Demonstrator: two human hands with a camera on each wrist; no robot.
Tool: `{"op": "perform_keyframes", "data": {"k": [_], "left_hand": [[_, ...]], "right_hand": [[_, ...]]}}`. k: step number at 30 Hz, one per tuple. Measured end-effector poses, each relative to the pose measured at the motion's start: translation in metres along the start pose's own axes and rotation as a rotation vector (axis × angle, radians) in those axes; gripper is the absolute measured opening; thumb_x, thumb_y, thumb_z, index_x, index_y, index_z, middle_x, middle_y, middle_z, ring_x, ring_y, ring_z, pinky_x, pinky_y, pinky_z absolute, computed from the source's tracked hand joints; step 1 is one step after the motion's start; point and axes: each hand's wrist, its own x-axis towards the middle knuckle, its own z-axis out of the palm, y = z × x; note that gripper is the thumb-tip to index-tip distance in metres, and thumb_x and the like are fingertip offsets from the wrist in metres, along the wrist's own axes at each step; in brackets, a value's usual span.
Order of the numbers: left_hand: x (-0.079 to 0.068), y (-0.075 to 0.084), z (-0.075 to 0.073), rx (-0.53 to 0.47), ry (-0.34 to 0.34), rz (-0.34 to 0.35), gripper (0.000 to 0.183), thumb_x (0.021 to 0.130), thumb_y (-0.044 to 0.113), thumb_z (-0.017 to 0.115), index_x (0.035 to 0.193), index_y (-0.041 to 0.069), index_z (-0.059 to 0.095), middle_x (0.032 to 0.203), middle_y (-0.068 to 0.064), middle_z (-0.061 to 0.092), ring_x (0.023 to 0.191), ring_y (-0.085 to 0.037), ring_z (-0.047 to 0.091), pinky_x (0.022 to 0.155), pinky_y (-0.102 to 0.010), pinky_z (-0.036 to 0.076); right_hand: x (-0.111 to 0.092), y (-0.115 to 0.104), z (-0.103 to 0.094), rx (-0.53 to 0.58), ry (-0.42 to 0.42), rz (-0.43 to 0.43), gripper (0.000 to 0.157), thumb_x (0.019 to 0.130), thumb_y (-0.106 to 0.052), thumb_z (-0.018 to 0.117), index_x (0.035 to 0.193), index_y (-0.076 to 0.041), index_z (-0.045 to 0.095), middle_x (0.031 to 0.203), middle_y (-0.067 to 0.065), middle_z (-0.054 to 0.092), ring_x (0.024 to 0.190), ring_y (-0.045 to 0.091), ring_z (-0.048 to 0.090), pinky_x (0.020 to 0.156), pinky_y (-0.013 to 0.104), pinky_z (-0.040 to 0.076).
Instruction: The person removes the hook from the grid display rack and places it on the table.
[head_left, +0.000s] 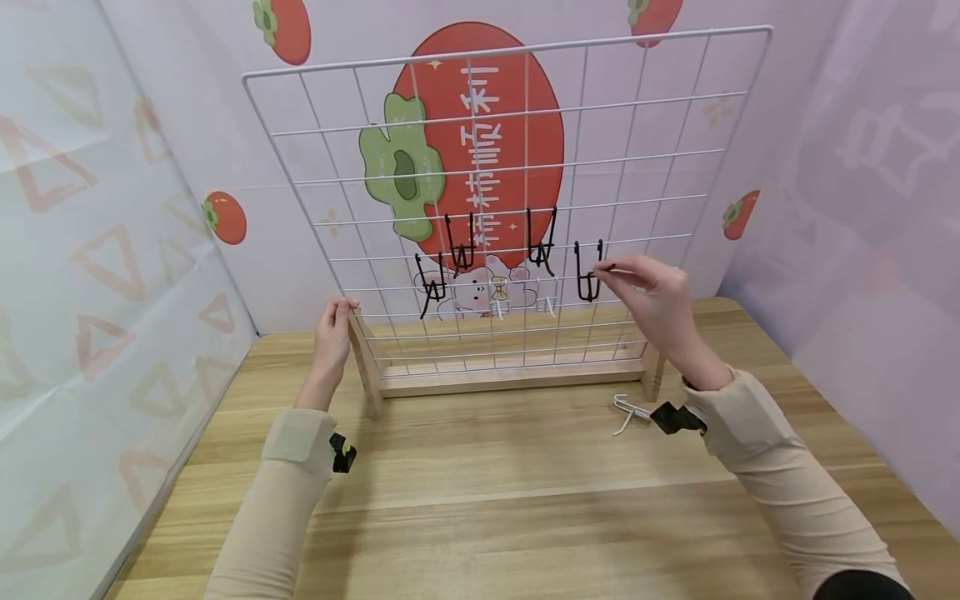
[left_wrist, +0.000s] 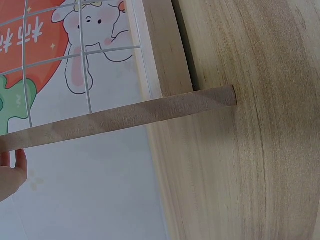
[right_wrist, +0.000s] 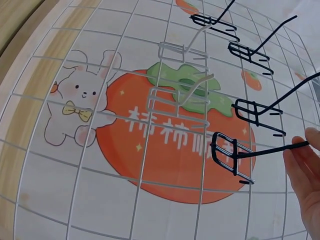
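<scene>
A white wire grid panel (head_left: 480,167) stands upright in a wooden base (head_left: 510,379). My right hand (head_left: 656,300) pinches the prong end of a black hook (head_left: 588,279) at the grid's right side; in the right wrist view this black hook (right_wrist: 235,155) lies against the wires. At the left, my left hand (head_left: 332,333) grips the top of the wooden side post (head_left: 365,358). Three other black hooks hang on the grid, one of them a hook (head_left: 540,242) right of centre. Two white hooks, including one white hook (head_left: 547,300), hang lower down.
Loose white hooks (head_left: 630,411) lie on the wooden table (head_left: 480,500) near the base's right foot, beside my right wrist. A pale wall covering (head_left: 622,142) with persimmon pictures rises behind the grid.
</scene>
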Motion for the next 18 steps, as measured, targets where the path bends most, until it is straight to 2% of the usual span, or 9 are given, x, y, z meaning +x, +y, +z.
{"op": "perform_keyframes", "data": {"k": [4,8,12,15,18], "left_hand": [[0.000,-0.001,0.000,-0.008,0.002,-0.002,0.023,0.095,0.032,0.034,0.089,0.014,0.046,0.102,0.004,0.047,0.117,-0.017,0.035,0.102,-0.031,0.022],[0.000,-0.002,0.000,-0.002,0.002,-0.003,0.024,0.095,0.032,0.033,0.090,0.012,0.046,0.102,0.004,0.047,0.117,-0.017,0.035,0.102,-0.031,0.022],[0.000,-0.002,0.000,0.004,0.004,0.001,0.025,0.095,0.032,0.033,0.091,0.011,0.046,0.106,-0.003,0.047,0.115,-0.016,0.036,0.101,-0.030,0.023],[0.001,-0.002,0.000,0.003,0.006,0.003,0.023,0.095,0.032,0.034,0.089,0.015,0.046,0.108,-0.007,0.047,0.114,-0.016,0.036,0.100,-0.030,0.023],[0.001,-0.002,0.000,0.001,0.007,0.001,0.021,0.095,0.033,0.034,0.087,0.018,0.046,0.107,-0.005,0.047,0.113,-0.014,0.036,0.099,-0.029,0.024]], "right_hand": [[0.002,0.000,0.000,-0.005,0.000,0.008,0.014,0.072,0.016,0.062,0.083,0.008,0.065,0.082,0.019,0.065,0.082,-0.001,0.059,0.072,0.016,0.047],[0.005,-0.001,0.000,0.007,0.008,0.017,0.015,0.071,0.017,0.062,0.083,0.008,0.065,0.082,0.019,0.065,0.082,-0.002,0.059,0.073,0.015,0.047],[0.009,-0.003,-0.002,0.015,0.020,0.022,0.016,0.070,0.018,0.063,0.083,0.008,0.064,0.082,0.020,0.064,0.083,-0.004,0.058,0.074,0.015,0.046],[0.011,-0.003,-0.003,0.018,0.028,0.016,0.017,0.070,0.018,0.063,0.083,0.008,0.064,0.082,0.020,0.064,0.083,-0.003,0.058,0.074,0.015,0.046],[0.013,-0.003,-0.004,0.019,0.035,0.005,0.018,0.069,0.019,0.063,0.082,0.008,0.064,0.081,0.019,0.065,0.082,-0.002,0.059,0.074,0.016,0.047]]}}
